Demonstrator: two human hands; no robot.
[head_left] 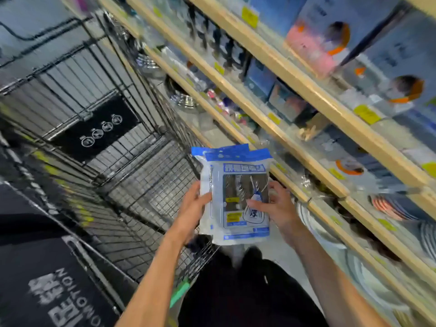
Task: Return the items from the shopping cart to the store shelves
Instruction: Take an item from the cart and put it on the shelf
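Blue-and-white plastic packets (236, 194) clamped between left hand (191, 213) and right hand (278, 208), above black wire shopping cart (132, 185), beside wooden store shelves (283, 128).

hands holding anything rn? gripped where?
Yes: both hands hold blue-and-white plastic packets, apparently two stacked. Left hand grips the lower left edge; right hand grips the lower right edge, thumb across the front.
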